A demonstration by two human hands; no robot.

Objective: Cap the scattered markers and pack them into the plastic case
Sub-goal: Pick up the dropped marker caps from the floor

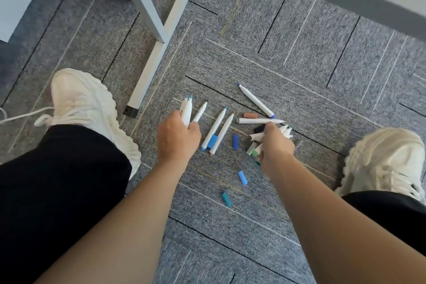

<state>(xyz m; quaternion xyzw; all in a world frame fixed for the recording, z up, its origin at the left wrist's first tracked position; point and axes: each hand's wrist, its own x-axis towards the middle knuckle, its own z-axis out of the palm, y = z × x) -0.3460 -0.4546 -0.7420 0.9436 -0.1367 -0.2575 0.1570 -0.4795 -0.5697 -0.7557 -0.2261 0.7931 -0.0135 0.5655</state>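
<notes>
The left hand (pixel 177 138) grips uncapped white plastic markers (pixel 187 110); the right hand (pixel 275 143) grips more. Between them small coloured plastic caps (pixel 235 141) lie loose. No plastic case shows.

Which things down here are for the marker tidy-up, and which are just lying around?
For the job:
- left bunch of markers, gripped by the left hand
- right bunch of markers, gripped by the right hand
- loose markers
- loose caps
(The case is not in view.)

Just there:
- white shoes
- desk leg
- carpet
</notes>
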